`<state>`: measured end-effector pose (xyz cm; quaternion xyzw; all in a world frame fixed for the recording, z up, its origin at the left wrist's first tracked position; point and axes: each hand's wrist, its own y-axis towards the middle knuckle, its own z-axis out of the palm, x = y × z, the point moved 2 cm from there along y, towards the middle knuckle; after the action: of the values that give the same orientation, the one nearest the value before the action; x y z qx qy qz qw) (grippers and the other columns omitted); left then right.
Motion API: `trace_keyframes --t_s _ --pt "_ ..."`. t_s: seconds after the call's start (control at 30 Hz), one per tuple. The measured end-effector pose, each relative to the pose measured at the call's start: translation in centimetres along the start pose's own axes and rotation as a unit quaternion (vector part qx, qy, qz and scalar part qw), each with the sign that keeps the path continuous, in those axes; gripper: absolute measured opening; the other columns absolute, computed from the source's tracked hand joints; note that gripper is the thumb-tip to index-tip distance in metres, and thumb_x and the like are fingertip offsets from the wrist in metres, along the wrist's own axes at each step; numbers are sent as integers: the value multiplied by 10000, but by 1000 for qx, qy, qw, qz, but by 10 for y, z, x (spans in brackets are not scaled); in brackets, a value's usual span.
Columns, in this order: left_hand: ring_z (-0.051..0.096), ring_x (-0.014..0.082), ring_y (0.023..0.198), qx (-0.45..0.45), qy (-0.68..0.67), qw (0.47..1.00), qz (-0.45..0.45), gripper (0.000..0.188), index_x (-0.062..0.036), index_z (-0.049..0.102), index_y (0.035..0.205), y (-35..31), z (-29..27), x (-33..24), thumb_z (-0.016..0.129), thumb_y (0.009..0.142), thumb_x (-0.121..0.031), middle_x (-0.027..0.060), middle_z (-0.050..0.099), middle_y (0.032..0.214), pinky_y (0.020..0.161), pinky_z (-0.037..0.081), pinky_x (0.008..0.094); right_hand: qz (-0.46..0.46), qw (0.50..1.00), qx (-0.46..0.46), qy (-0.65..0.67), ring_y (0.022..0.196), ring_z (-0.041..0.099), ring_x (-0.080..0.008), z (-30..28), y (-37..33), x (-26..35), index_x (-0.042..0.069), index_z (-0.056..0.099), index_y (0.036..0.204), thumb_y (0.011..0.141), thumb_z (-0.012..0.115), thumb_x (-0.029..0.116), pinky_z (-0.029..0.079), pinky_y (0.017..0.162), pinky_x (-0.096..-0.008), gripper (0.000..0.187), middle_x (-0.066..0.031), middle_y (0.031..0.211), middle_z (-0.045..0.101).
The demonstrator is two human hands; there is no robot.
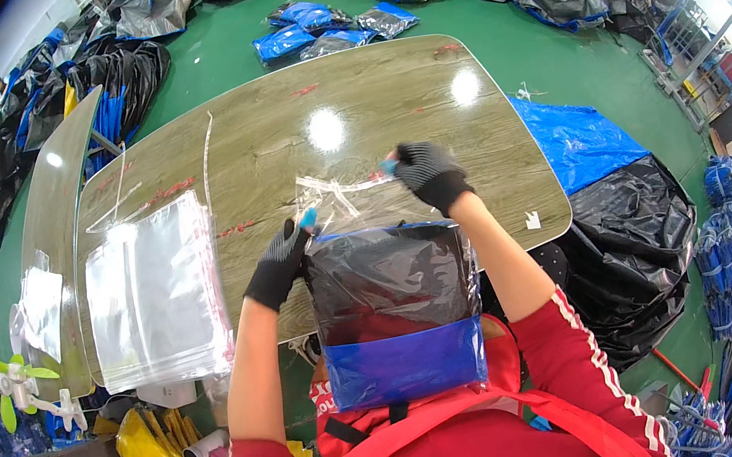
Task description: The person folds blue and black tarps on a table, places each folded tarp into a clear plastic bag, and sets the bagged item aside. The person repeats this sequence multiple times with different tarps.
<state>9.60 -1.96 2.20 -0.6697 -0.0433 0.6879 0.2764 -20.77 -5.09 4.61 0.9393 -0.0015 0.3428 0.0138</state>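
Observation:
A folded black and blue sheet (387, 268) lies inside a clear plastic bag (409, 378) that hangs over the near edge of the table against my front. The bag's clear upper end (361, 200) is spread on the tabletop, crinkled and shiny. My left hand (276, 268), in a black-grey glove with blue fingertips, pinches the bag at its left side. My right hand (431, 175), gloved alike and a little blurred, is closed by the far right part of that upper end. What its fingertips hold is too smeared to make out.
On the wood-patterned table (272, 128), a stack of clear bags (156, 302) lies at left. A green fan (14, 384) stands beyond the left edge. Black and blue sheeting (620, 215) heaps at right. Packed bundles (323, 27) lie on the green floor beyond.

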Motion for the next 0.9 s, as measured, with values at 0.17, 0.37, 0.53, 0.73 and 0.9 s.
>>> trace_keyframes --t_s 0.17,0.37,0.53,0.73,0.9 --pt "615 139 743 2 70 988 138 321 -21 675 991 35 4 -28 564 948 -318 69 672 846 688 475 260 -122 967 219 -43 573 585 -228 40 28 68 18 696 788 755 672 345 468 586 -373 330 -115 622 639" --pt "682 226 907 34 -168 972 159 343 44 650 1065 34 -1 -36 516 968 -257 177 686 1003 821 547 344 60 771 -145 617 896 612 -240 -112 75 12 63 634 1081 950 499 437 500 805 -411 418 -130 967 641" --pt "687 284 914 29 -134 977 162 307 59 632 1088 32 2 -52 575 935 -200 185 675 1030 827 566 407 -67 977 -185 88 839 640 -278 -95 51 57 74 641 1024 926 513 257 520 736 -401 243 -121 951 657" --pt "632 115 827 -30 105 956 274 301 45 657 1099 10 13 -73 572 954 -205 90 703 968 754 507 260 -344 934 -23 -100 820 644 -302 20 11 122 160 675 994 859 602 212 516 685 -426 162 -83 885 651" --pt "613 82 801 -38 187 935 300 279 53 646 1095 -4 22 -82 549 964 -173 102 712 890 719 492 239 -383 905 6 -183 799 647 -312 -12 14 132 134 663 958 843 613 250 526 645 -430 170 -77 898 656"
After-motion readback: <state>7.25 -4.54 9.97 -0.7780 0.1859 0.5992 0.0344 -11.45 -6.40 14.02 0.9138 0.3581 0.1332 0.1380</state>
